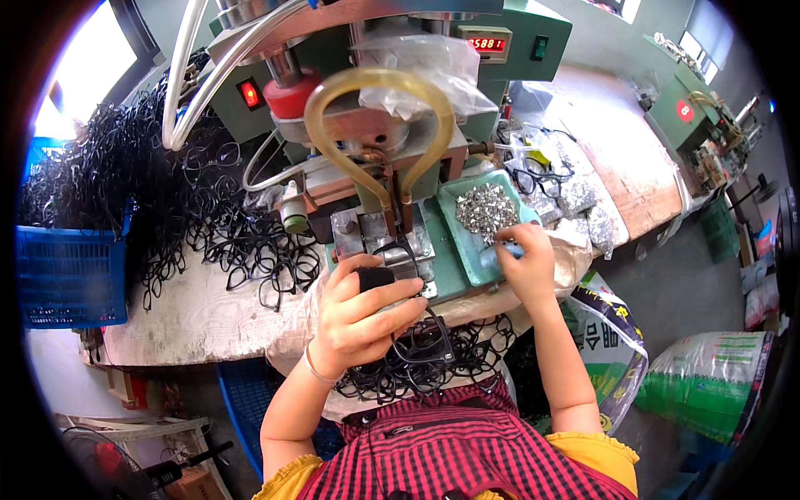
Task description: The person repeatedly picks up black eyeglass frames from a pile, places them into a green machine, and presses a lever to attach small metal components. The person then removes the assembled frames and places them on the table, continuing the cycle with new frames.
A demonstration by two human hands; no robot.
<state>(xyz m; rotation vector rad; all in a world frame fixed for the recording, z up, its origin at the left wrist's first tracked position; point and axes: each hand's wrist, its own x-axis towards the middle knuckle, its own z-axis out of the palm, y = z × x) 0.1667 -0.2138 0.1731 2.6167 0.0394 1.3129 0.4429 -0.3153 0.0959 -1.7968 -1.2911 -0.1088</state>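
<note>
My left hand (367, 312) is closed on a black eyeglass frame (429, 337) at the front of the machine's metal fixture (404, 250). Part of the frame reaches under the machine head, and part hangs below my fingers. A black patch of material (374, 279) covers part of that hand near the thumb. Over the right side of a green tray (467, 267), my right hand (529, 258) has its fingers pinched together. Small silver metal parts (486, 210) are heaped in the tray. Something bluish shows by the right fingertips; what they grip is too small to tell.
A bent yellowish tube (379, 79) arches over the fixture. Black eyeglass frames (267, 250) pile up on the left of the table, with more on my lap. A blue crate (71, 275) stands far left. Plastic bags (575, 192) lie right of the tray; sacks (708, 379) stand at lower right.
</note>
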